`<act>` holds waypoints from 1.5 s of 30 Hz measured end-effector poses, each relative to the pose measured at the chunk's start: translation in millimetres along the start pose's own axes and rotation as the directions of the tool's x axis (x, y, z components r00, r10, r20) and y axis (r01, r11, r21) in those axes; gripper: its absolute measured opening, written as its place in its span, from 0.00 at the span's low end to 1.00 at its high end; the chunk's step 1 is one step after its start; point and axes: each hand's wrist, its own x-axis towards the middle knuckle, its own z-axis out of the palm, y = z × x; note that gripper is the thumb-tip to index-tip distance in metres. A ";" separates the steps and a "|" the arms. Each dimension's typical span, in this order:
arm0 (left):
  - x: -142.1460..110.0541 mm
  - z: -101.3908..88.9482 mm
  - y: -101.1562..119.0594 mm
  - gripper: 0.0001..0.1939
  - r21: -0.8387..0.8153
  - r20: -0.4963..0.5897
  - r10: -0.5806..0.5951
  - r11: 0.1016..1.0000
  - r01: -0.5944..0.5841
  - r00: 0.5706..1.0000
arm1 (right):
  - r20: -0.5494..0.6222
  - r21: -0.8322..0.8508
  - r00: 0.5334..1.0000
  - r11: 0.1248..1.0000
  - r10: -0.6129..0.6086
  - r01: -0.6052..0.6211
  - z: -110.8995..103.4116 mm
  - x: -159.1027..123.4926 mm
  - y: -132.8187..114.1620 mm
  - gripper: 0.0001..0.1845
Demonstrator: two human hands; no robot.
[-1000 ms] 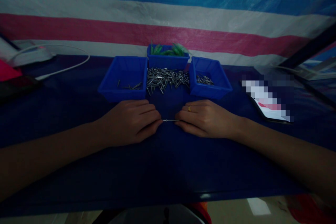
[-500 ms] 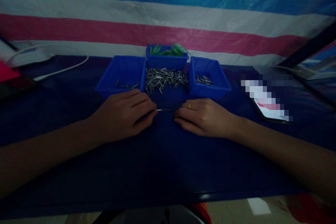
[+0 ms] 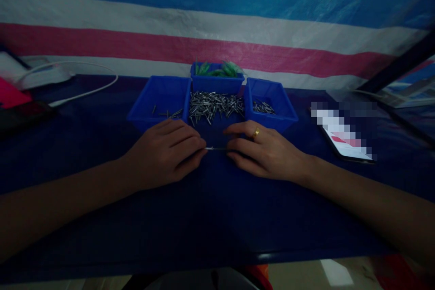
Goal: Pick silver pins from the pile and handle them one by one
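A thin metal blind rivet [image 3: 212, 148] lies level between my hands, its small flange near the left end and its thin stem pointing right. My left hand [image 3: 170, 152] pinches the thicker end between thumb and fingers. At the other end, my right hand [image 3: 261, 152] closes its thumb and middle finger on the stem's tip, while its index finger, with a gold ring, is lifted apart. Just beyond the hands lies a heap of similar metal rivets [image 3: 215, 105]. The contact at both fingertips is partly hidden.
Flanking the heap are a left blue bin [image 3: 141, 99] and a right blue bin [image 3: 283, 104], each with some rivets. A rear blue bin [image 3: 217, 84] holds green items. A phone [image 3: 343, 145] lies right; a white cable [image 3: 91, 90] curves left. A striped sheet [image 3: 217, 22] hangs behind.
The stem's tip now meets my right fingers, where a small gap was before. My right index finger has lifted away from the others. The view has tilted up slightly.
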 end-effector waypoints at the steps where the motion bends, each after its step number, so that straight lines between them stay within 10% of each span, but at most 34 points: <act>1: -0.5 0.6 1.1 0.04 -0.008 0.005 -0.006 1.000 0.006 1.000 | 0.008 0.002 1.000 1.000 -0.020 0.020 0.3 -0.2 0.1 0.12; 23: -5.2 5.2 3.7 0.07 -0.017 0.032 -0.071 0.997 0.072 0.997 | 0.016 0.084 0.979 0.976 -0.201 0.199 2.8 2.9 0.7 0.12; 30: -4.8 2.8 4.4 0.12 -0.044 0.085 -0.103 0.993 0.107 0.991 | -0.058 0.267 0.991 0.958 0.119 -0.100 -0.5 3.0 -1.2 0.11; 36: -3.3 4.4 3.7 0.11 -0.042 0.151 -0.038 0.998 0.044 0.988 | -0.076 0.539 0.787 0.689 0.613 -0.485 -0.3 2.7 2.9 0.22; 45: -1.5 3.9 2.4 0.14 -0.061 0.211 -0.035 0.997 0.049 0.977 | 0.090 0.793 0.565 0.284 0.821 -0.539 6.8 5.2 5.1 0.32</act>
